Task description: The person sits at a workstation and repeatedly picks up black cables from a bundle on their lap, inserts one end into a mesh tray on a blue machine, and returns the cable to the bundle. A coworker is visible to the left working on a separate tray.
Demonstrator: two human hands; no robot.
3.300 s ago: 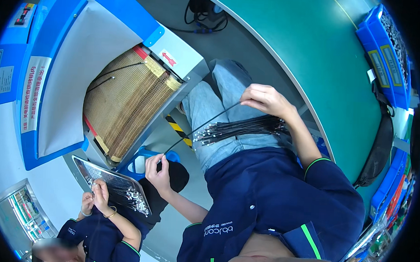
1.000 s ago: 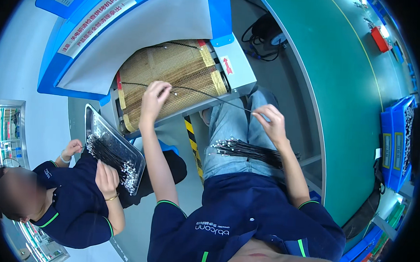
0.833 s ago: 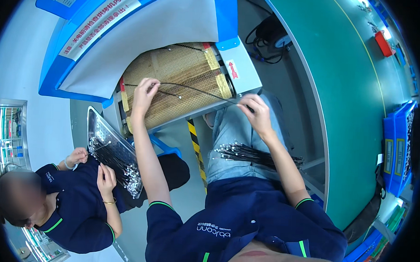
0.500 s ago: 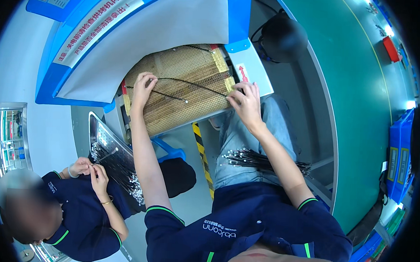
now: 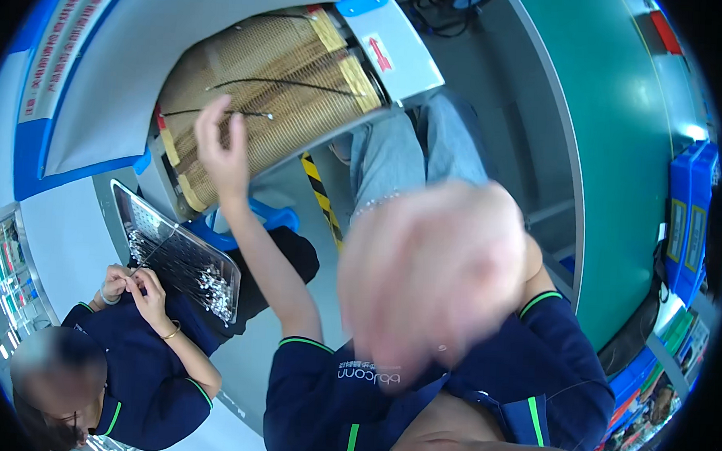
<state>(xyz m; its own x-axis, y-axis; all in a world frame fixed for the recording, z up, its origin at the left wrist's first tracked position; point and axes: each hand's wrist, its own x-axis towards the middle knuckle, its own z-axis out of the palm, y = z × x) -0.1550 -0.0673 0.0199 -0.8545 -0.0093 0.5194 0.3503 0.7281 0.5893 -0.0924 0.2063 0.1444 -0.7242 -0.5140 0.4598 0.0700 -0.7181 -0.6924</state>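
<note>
My left hand (image 5: 223,155) is raised over the near side of a tan mesh conveyor belt (image 5: 264,52), fingers apart and holding nothing. Past its fingertips a thin black cable (image 5: 291,84) lies across the belt. A second black cable (image 5: 190,113), with a pale tip, rests nearer to me, close to the fingers. My right hand (image 5: 432,269) is lifted close to the camera, large and smeared by motion, so its fingers cannot be made out. It covers most of my lap, where a bundle of cables lay before.
A co-worker (image 5: 145,361) at the left holds a thin cable beside a metal tray (image 5: 234,272) heaped with cables. A grey-white curtain (image 5: 134,78) in a blue frame hangs over the belt's far side. A green table (image 5: 612,196) stands at the right, with blue bins (image 5: 692,216) beyond.
Both hands have let go of the cable, which now lies on the belt. My right hand has swung back up toward the camera; my left hand has drawn back slightly. The view has shifted.
</note>
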